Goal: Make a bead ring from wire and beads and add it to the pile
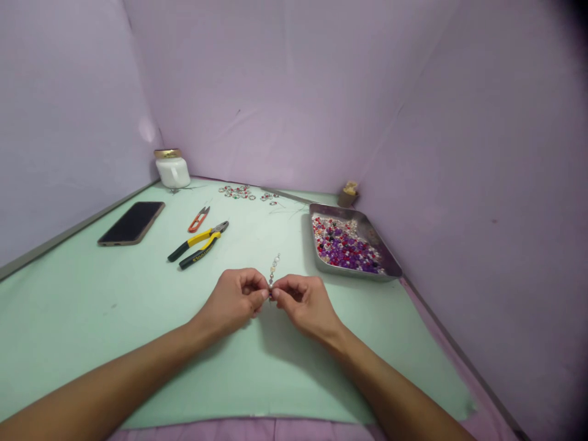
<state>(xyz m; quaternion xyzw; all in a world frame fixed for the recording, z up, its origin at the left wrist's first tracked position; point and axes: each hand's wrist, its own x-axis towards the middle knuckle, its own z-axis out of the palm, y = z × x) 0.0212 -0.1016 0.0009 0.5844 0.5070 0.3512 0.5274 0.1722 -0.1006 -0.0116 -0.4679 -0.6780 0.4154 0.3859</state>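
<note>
My left hand (236,299) and my right hand (304,302) meet over the middle of the green mat (114,318), fingers pinched together. Between the fingertips they hold a short beaded strand (274,269) that sticks up and away from me. Both hands are closed on its lower end. A metal tray (388,260) of red, purple and clear beads lies just to the right of my right hand.
Yellow-handled pliers (197,245) and small orange snips (198,219) lie to the left. A dark phone (132,223) rests further left. A white jar (172,169), several bead rings (239,192) and a small brown spool (348,195) sit at the back by the purple walls.
</note>
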